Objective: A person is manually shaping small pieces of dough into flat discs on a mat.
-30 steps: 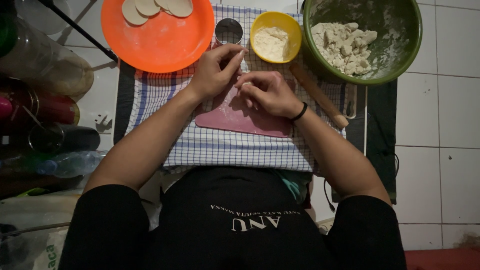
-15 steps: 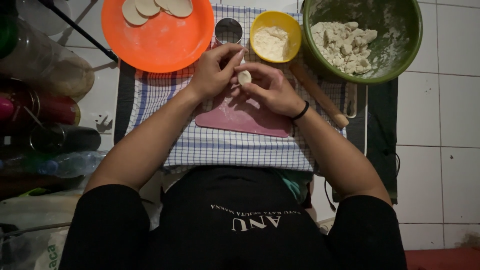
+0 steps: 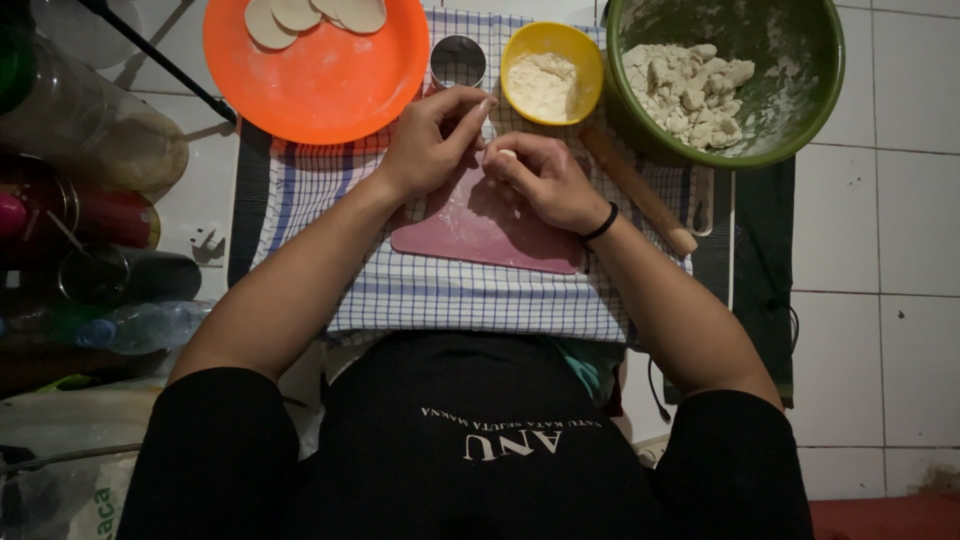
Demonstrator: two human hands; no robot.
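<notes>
My left hand (image 3: 432, 140) and my right hand (image 3: 540, 178) meet over a pink cutting board (image 3: 480, 228) that lies on a checked cloth (image 3: 440, 295). Between their fingertips they pinch a small piece of pale dough (image 3: 505, 155), mostly hidden by the fingers. A black band circles my right wrist. A wooden rolling pin (image 3: 640, 192) lies just right of my right hand.
An orange plate (image 3: 320, 85) with flat dough rounds (image 3: 300, 14) sits at the back left. Beside it stand a metal ring cutter (image 3: 458, 62), a yellow bowl of flour (image 3: 552, 72) and a green bowl of dough lumps (image 3: 790, 80). Bottles and jars (image 3: 90, 240) crowd the left side.
The dough piece was a visible round ball between my fingers half a second ago; now my fingers have closed around it and it is mostly covered. My hands stay over the board.
</notes>
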